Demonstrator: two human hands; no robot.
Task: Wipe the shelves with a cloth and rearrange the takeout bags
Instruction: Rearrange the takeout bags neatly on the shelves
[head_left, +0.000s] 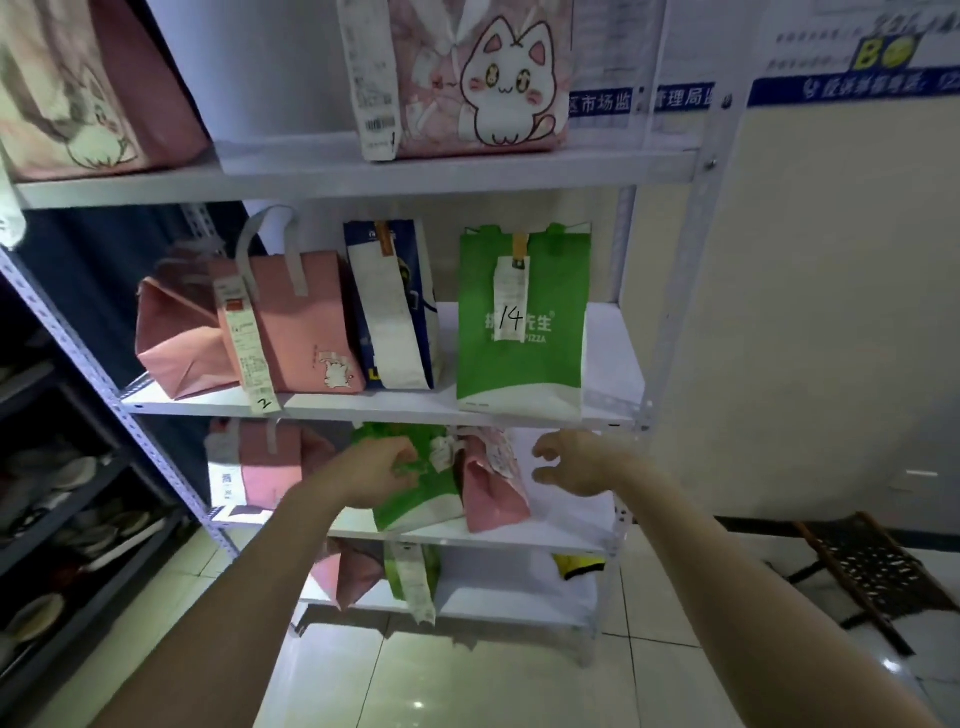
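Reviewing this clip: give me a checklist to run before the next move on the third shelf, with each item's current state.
1. Left hand grips the lower green bag: ok.
2. Right hand free: ok, open and holding nothing.
3. Bare shelf space right of the pink bag: ok.
4. Lower green bag upright: not ok, tilted.
5. Cloth within reach: cannot tell, none in view.

Bare left hand (380, 469), right hand (574, 466)
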